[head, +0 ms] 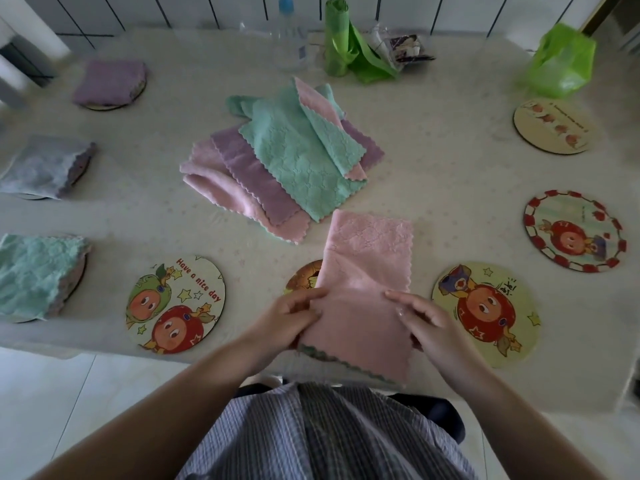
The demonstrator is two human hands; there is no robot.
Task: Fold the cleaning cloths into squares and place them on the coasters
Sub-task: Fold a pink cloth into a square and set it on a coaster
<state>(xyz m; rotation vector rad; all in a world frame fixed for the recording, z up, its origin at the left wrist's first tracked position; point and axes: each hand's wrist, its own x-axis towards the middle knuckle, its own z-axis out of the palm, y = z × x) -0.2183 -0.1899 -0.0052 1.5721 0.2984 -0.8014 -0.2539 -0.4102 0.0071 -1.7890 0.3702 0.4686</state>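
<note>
Both hands, left hand (294,315) and right hand (420,318), pinch the pink cloth (367,289) at its side edges over the tabletop's (450,174) near edge; each grip is grasping it. Soft, light and floppy, it is probably best taken at the corners.

Pink cloth (367,271) — folded lengthwise, a long strip — lies over a half-hidden coaster (303,277).
</note>
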